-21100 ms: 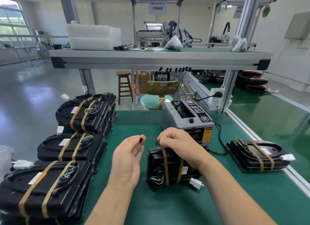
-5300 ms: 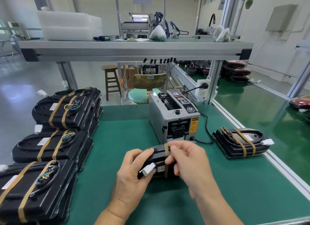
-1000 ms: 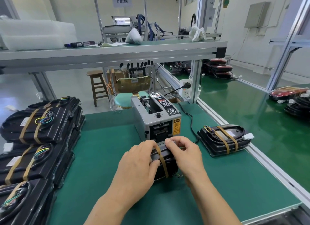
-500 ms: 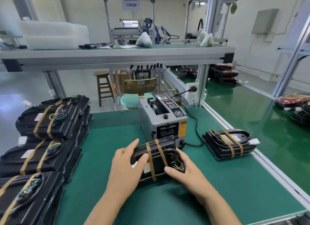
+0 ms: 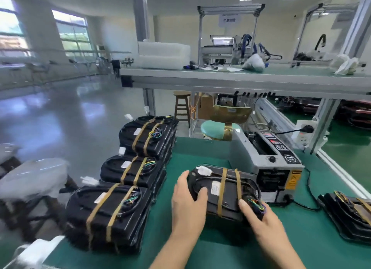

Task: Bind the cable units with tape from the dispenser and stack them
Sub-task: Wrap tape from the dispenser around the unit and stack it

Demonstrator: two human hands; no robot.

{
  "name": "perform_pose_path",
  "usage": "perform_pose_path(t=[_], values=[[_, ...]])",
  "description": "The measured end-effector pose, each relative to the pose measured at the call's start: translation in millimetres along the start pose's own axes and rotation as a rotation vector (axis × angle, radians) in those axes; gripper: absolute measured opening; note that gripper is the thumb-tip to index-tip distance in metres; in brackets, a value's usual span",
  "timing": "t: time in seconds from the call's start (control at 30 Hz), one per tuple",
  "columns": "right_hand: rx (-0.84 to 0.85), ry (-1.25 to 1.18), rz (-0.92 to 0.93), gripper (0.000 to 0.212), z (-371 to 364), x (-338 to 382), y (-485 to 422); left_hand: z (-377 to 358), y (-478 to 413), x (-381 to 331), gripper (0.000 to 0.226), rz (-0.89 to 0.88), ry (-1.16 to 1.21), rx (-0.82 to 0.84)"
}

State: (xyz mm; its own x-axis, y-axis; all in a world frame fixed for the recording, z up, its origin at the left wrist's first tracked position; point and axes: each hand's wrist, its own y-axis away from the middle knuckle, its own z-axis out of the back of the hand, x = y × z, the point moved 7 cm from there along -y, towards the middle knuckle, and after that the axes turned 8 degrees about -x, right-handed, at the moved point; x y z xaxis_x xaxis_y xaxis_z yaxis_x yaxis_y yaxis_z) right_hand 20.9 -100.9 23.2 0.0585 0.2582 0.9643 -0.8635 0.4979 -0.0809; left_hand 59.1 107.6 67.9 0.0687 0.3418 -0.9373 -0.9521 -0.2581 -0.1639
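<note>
Both hands, left hand (image 5: 187, 206) and right hand (image 5: 261, 218), grip cable unit (image 5: 222, 190), two tape bands (image 5: 221, 192) on; stacking on left stacks (image 5: 112, 212) remains.

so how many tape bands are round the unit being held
2: left band near the cable unit's middle, right band beside it toward the coloured wires. Underside hidden.

One wide-angle camera, worn on the person's head, looks forward and down across the green bench (image 5: 200, 152). The left hand (image 5: 188, 206) and right hand (image 5: 261, 222), gripping a cable unit (image 5: 214, 188), sit close beneath it, low centre. It faces slightly left, so stacked units (image 5: 108, 212) and open floor (image 5: 60, 118) fill the left half
</note>
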Motion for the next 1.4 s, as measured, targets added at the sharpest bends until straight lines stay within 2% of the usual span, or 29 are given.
perform_pose_path(t=[0.13, 0.27, 0.43, 0.5, 0.57, 0.63, 0.77, 0.87, 0.97, 1.07, 1.2, 1.4], values=[[0.083, -0.104, 0.043, 0.026, -37, 40, 3, 37, -16, -33, 0.067, -0.122, -0.023, -0.125], [0.201, -0.241, 0.087, 0.030, -78, 85, 7, 74, -37, -55, 0.067, -0.195, 0.033, -0.252], [0.300, -0.327, 0.197, 0.016, -125, 136, 16, 128, -83, -49, 0.059, -0.054, 0.033, -0.367], [0.306, -0.286, 0.251, 0.027, -143, 152, 21, 146, -104, -37, 0.053, 0.020, 0.061, -0.358], [0.284, -0.244, 0.258, 0.015, -162, 159, 22, 159, -120, -24, 0.049, 0.078, 0.060, -0.340], [0.262, -0.187, 0.263, 0.025, -178, 165, 22, 171, -131, -10, 0.048, 0.143, 0.016, -0.355], [0.245, -0.005, 0.279, 0.035, -202, 164, 23, 178, -140, 17, 0.042, 0.243, -0.078, -0.320], [0.227, 0.163, 0.292, 0.039, -208, 148, 27, 170, -138, 33, 0.049, 0.267, -0.255, -0.193], [0.302, 0.081, 0.241, 0.044, -211, 132, 34, 165, -138, 35, 0.051, 0.250, -0.332, -0.167], [0.364, 0.049, 0.220, 0.065, -216, 124, 40, 164, -137, 31, 0.047, 0.199, -0.446, -0.239], [0.376, 0.014, 0.239, 0.077, -221, 124, 44, 156, -128, 22, 0.047, 0.078, -0.538, -0.321], [0.378, -0.023, 0.231, 0.088, -212, 116, 40, 149, -117, 7, 0.050, -0.014, -0.570, -0.371]])
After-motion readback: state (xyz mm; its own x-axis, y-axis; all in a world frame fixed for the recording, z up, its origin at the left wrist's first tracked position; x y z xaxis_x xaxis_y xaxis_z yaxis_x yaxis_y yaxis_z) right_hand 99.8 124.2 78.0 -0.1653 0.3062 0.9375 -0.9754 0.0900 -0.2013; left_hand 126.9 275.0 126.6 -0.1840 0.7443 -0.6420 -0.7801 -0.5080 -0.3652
